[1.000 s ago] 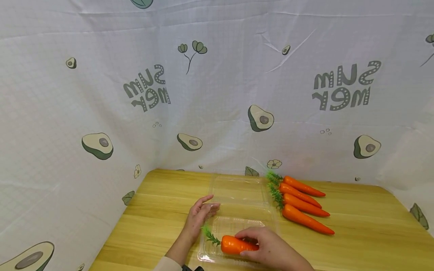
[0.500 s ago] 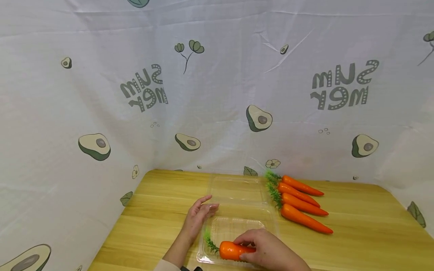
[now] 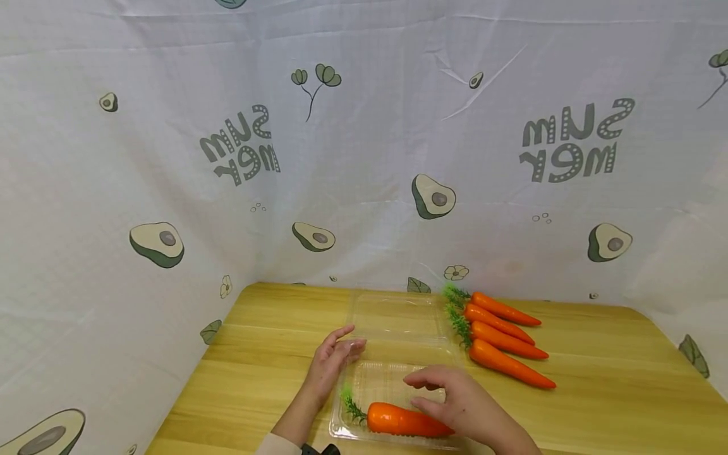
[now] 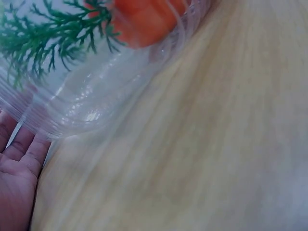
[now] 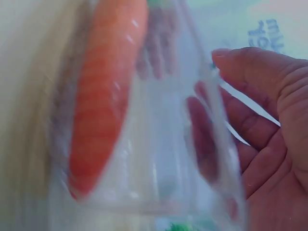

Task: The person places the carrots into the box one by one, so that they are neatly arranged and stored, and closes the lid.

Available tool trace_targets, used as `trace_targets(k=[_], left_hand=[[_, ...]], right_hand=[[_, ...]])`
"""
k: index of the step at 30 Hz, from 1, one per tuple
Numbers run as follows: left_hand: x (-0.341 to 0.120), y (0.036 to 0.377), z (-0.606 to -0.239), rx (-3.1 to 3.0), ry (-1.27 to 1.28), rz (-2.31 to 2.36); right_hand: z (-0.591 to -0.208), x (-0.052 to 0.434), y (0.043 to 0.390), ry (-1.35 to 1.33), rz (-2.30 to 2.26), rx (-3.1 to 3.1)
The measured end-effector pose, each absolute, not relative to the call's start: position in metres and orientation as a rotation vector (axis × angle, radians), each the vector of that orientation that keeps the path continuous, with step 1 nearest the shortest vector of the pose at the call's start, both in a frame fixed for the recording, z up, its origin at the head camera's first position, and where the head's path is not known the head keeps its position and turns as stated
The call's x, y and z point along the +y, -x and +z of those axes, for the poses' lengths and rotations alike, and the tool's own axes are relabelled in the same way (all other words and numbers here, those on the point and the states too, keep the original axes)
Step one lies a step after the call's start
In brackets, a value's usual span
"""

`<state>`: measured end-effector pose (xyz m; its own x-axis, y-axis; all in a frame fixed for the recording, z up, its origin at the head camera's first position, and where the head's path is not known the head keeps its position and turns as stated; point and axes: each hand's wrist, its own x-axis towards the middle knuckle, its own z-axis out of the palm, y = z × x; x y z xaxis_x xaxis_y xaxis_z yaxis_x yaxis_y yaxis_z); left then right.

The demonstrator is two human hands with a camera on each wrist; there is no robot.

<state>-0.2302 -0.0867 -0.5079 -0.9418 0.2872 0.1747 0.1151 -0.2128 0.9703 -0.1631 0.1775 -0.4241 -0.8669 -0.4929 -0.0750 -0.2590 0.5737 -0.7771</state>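
An orange carrot with a green feathery top lies along the near side of a clear plastic clamshell box, its top toward the left. Just above the box's right part is my right hand, thumb and fingers parted, with nothing between them. In the right wrist view the carrot's tapered end shows through the clear wall, apart from the fingers. At the box's left edge rests my left hand, fingers extended and loosely bent. The left wrist view has its fingers against the box's outer side.
Several more carrots lie side by side to the right of the box, tops pointing left. The box's lid is folded back flat on the wooden table. A white printed curtain hangs behind the table.
My right hand has let go of the carrot, lifting up and to the right. The carrot now lies in the box. My left hand has stayed at the box's left edge.
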Motion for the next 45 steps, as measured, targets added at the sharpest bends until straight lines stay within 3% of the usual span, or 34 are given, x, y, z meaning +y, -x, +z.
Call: trace_targets(k=[15, 25, 35, 45], left_hand=[[-0.087, 0.229, -0.506, 1.867, -0.477, 2.316], [-0.086, 0.230, -0.506, 1.873, -0.484, 2.322], [-0.087, 0.230, -0.507, 1.892, -0.518, 2.308], [-0.087, 0.227, -0.498, 1.869, -0.443, 2.299]], right_hand=[[-0.422, 0.238, 0.178, 0.209, -1.417, 2.773], [-0.431, 0.283, 0.186, 0.013, -1.245, 2.936], [-0.442, 0.314, 0.188, -0.240, -1.301, 2.661], [-0.461, 0.327, 0.193, -0.188, -1.083, 2.780]])
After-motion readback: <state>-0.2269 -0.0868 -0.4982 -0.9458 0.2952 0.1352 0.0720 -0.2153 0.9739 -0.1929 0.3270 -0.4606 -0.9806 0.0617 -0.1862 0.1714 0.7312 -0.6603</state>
